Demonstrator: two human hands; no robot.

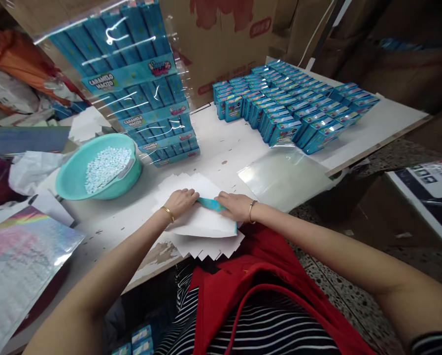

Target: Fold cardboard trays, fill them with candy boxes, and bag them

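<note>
On the table in front of me, a white card sheet (206, 222) lies on a fanned stack of white sheets (202, 244). A narrow strip along its far side is folded over and shows a blue printed face (211, 203). My left hand (183, 200) has its fingers closed at the left end of that strip. At the right end, my right hand (235, 205) pinches the fold, thumb and fingers together. The fingertips partly hide the edge that they hold.
A teal basin (67, 182) of small white pieces stands left. Behind it rises a plastic-wrapped display of blue boxes (132, 74). Rows of small blue boxes (280, 103) fill the back right. Clear plastic sheets (285, 175) lie at the right edge, a shiny printed sheet (24, 261) at left.
</note>
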